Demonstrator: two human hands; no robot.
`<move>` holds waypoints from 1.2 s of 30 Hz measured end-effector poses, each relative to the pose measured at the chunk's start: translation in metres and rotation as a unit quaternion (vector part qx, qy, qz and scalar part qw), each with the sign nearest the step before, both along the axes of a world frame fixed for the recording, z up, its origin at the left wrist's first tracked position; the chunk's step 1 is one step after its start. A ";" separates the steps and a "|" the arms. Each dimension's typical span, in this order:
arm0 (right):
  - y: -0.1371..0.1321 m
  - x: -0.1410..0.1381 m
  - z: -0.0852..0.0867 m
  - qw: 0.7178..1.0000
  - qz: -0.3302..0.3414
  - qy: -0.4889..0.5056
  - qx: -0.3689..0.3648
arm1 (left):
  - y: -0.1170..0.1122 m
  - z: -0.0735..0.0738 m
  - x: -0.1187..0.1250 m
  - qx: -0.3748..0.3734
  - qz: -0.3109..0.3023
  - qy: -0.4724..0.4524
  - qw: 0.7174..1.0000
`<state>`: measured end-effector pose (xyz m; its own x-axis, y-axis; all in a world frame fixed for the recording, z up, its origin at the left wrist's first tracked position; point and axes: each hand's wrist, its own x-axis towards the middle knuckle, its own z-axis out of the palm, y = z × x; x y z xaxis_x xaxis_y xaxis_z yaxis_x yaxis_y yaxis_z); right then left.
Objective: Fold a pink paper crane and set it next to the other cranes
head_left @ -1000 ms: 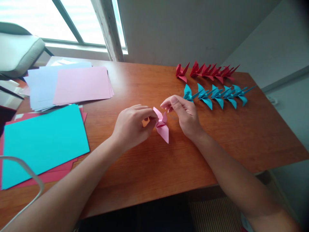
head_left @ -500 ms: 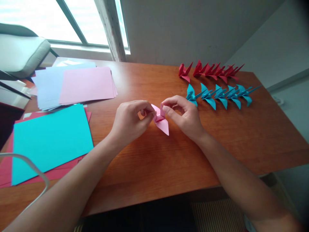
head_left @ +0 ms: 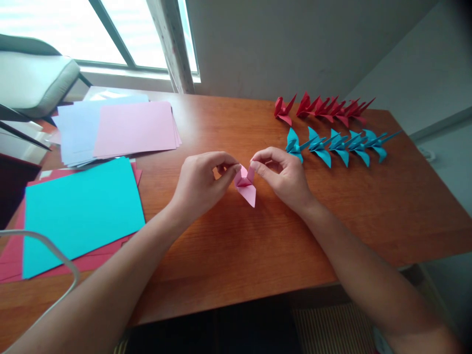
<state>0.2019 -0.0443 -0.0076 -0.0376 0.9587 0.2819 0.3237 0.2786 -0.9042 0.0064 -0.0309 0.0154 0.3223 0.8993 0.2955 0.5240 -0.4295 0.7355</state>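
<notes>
A pink origami crane (head_left: 246,189) is held between my two hands over the middle of the table. My left hand (head_left: 206,184) pinches its left point between thumb and forefinger. On the other side, my right hand (head_left: 282,174) pinches the upright point at the right. One pink wing spreads down towards me, and the far wing shows partly behind the fingertips. Just beyond my right hand stands a row of several blue paper cranes (head_left: 320,147). Behind that row are several red paper cranes (head_left: 326,109).
On the wooden table (head_left: 236,265), pink sheets (head_left: 134,129) overlap pale blue sheets (head_left: 79,135) at the back left. Nearer, a turquoise sheet (head_left: 83,216) covers red paper (head_left: 11,258). A white cable (head_left: 47,243) loops beside my left forearm. A chair (head_left: 40,81) stands by the window.
My fingers have shifted slightly on the pink crane; its right point leans further outward, and the near wing has turned a little. Both hands keep their pinch. The view has moved slightly.
</notes>
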 end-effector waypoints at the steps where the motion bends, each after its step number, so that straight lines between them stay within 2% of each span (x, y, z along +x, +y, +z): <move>1: 0.000 0.000 0.000 1.000 0.000 0.007 -0.004 | 0.000 -0.001 0.000 0.000 -0.002 0.001 1.000; 5: 0.000 0.000 -0.001 1.000 -0.001 0.016 -0.003 | -0.001 -0.003 0.000 0.002 -0.009 -0.012 1.000; 17: -0.002 0.003 0.005 0.998 0.004 -0.053 0.024 | 0.001 -0.004 -0.003 -0.004 -0.015 -0.012 1.000; 26: -0.006 -0.002 0.008 0.989 0.021 -0.127 0.074 | -0.002 0.000 0.001 0.054 -0.013 0.017 0.998; 30: -0.006 -0.003 0.008 0.991 0.018 -0.115 0.069 | -0.002 0.000 0.002 0.061 -0.035 0.016 0.997; 36: -0.006 -0.004 0.005 0.997 0.023 -0.072 0.032 | -0.002 -0.002 0.003 0.044 -0.026 0.010 0.999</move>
